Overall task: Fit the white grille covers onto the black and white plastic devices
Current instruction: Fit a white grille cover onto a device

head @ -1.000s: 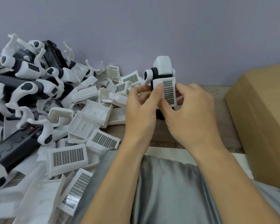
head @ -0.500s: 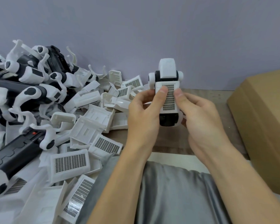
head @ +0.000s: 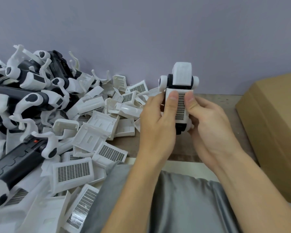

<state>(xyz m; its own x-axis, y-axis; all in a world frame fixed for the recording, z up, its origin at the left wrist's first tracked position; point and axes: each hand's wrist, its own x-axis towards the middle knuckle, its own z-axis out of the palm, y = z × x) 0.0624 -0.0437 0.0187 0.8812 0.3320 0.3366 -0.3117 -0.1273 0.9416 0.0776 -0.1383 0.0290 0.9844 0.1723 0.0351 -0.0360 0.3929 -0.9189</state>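
Note:
I hold one black and white plastic device upright in front of me, above the wooden table. A white grille cover lies on its front face. My left hand grips the device from the left, its thumb pressing the cover's top left. My right hand grips it from the right, thumb on the cover's top right. The device's lower part is hidden behind my palms. A heap of loose grille covers and more devices fills the left side.
A cardboard box stands at the right, close to my right forearm. The wooden table ends at a grey-lilac wall behind. My lap in grey cloth lies below the table edge.
The device has turned to face me squarely and risen a little. Both thumbs have moved up onto the top of the grille cover.

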